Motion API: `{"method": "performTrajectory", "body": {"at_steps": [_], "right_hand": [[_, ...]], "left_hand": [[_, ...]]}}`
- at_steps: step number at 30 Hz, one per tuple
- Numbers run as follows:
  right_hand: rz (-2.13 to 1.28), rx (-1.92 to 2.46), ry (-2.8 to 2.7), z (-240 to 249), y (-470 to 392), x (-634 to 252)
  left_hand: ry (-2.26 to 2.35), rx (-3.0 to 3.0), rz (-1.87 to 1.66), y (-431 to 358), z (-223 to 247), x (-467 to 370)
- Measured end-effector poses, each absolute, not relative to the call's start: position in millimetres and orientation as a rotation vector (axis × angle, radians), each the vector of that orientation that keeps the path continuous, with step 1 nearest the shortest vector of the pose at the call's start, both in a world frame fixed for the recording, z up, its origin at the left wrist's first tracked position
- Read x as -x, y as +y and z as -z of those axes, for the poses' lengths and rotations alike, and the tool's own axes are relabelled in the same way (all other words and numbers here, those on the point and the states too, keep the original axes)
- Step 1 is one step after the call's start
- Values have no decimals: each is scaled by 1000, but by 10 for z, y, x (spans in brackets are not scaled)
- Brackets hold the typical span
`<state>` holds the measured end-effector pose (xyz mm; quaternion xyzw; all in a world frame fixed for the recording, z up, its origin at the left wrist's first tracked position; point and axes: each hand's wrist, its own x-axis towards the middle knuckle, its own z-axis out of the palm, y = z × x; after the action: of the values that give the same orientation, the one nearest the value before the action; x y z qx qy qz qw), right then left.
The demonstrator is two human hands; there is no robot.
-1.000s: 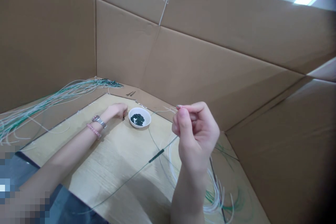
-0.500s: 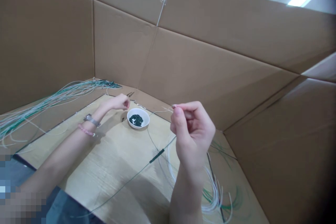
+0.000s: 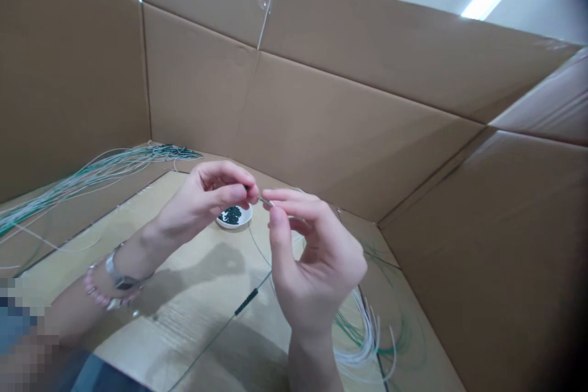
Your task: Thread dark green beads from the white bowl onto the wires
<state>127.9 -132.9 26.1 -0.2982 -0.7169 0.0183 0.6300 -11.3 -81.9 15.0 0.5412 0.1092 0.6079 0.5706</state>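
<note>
Above the board, my left hand [image 3: 209,199] pinches a small dark bead [image 3: 247,187] between thumb and index finger. Close to its right, my right hand [image 3: 312,245] pinches the end of a thin green wire [image 3: 265,201], whose tip points at the bead. Behind my fingers a white bowl [image 3: 235,225] holds small dark green beads [image 3: 231,215] and is partly covered. A row of dark beads [image 3: 246,302] sits on a thin green strand that hangs below my hands and slopes down left.
Long white and green strands [image 3: 92,174] lie along the left side. Coiled white wires [image 3: 362,343] rest at the right edge of the wooden board [image 3: 184,331]. Cardboard walls [image 3: 321,122] enclose the far and right sides.
My left hand has come from beside the bowl up to my right hand, now with a dark bead. My right hand has shifted slightly left and down, and the view has turned a little.
</note>
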Motion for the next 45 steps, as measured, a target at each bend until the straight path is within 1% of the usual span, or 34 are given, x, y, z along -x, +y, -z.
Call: {"method": "performTrajectory", "body": {"at_steps": [6,11,19,30,45], "right_hand": [[3,623,-1630,-247,-1332,-1251],[35,634,-1640,-262,-1346,-1243],[157,669,-1633,-262,-1353,-1239],[253,642,-1622,-278,-1340,-1222],[248,622,-1620,-287,-1328,-1222]], "left_hand": [[306,-1204,-1331,-887,-129,85],[210,-1133,-1280,-933,-144,62],[266,-1135,-1343,-967,-172,5],[126,-1058,-1290,-983,-176,-24],[120,-1111,-1349,-955,-139,-18]]}}
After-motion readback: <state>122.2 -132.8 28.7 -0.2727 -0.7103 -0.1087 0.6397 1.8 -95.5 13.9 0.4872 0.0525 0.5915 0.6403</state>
